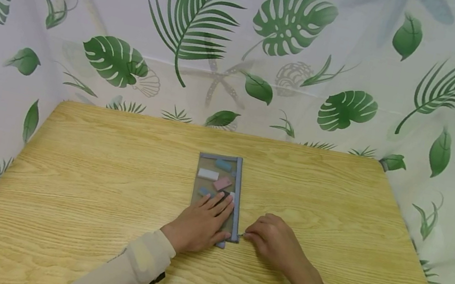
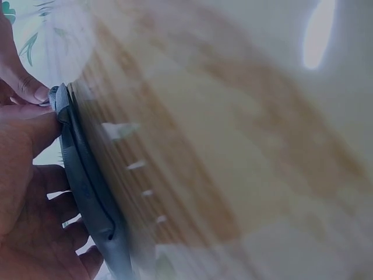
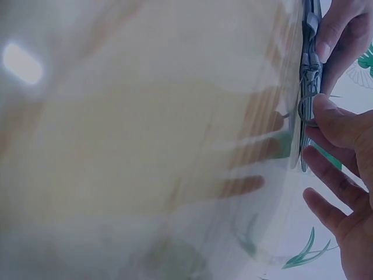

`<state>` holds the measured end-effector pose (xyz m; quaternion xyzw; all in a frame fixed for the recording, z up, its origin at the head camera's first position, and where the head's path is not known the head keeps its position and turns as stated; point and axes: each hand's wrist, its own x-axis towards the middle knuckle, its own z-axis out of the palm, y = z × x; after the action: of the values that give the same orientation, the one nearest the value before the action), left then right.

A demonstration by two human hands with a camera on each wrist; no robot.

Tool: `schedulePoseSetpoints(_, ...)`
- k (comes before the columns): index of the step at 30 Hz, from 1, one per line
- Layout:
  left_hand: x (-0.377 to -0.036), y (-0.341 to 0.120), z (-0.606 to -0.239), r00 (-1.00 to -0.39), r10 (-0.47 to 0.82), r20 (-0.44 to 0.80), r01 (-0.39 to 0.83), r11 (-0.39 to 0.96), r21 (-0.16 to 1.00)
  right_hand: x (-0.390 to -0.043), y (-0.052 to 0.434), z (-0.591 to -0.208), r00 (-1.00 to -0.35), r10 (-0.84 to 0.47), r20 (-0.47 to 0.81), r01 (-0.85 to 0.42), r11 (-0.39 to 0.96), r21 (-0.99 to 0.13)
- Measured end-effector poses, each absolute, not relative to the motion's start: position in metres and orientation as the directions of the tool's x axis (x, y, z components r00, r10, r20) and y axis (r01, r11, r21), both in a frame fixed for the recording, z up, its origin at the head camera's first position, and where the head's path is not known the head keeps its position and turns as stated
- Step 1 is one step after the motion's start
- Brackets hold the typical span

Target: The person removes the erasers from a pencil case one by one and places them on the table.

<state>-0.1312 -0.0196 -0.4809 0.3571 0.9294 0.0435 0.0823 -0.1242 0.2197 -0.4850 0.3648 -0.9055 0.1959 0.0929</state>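
Pouch (image 1: 219,181) pressed under flat left hand (image 1: 200,223), right hand (image 1: 275,244) pinching its zipper pull (image 1: 241,235)

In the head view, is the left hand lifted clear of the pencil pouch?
No: the left hand lies flat on the near end of the pouch, fingers straight over its mesh face.

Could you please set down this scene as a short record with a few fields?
Surface: wooden table
Main item: mesh pouch with grey edging, lying flat, small coloured blocks inside
Left hand: rests flat on the pouch's near end
Right hand: pinches the zipper pull at the pouch's near right corner
Backdrop: leaf-print curtain
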Motion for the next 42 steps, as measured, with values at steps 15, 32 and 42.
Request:
schedulePoseSetpoints(15, -0.132, -0.019, -0.480, -0.732, 0.669, -0.129, 0.655, 0.743, 0.136, -0.129, 0.216, -0.484, -0.700, -0.619, 0.356, -0.712, 0.648, -0.271)
schedulePoseSetpoints(32, -0.131, -0.019, -0.480, -0.735, 0.668, -0.115, 0.663, 0.744, 0.088, -0.133, 0.214, -0.483, -0.696, -0.615, 0.369, -0.710, 0.664, -0.233)
schedulePoseSetpoints(42, -0.131, -0.018, -0.481, -0.737, 0.665, -0.124, 0.658, 0.747, 0.094, -0.136, 0.213, -0.487, -0.677, -0.610, 0.412, -0.724, 0.650, -0.228)
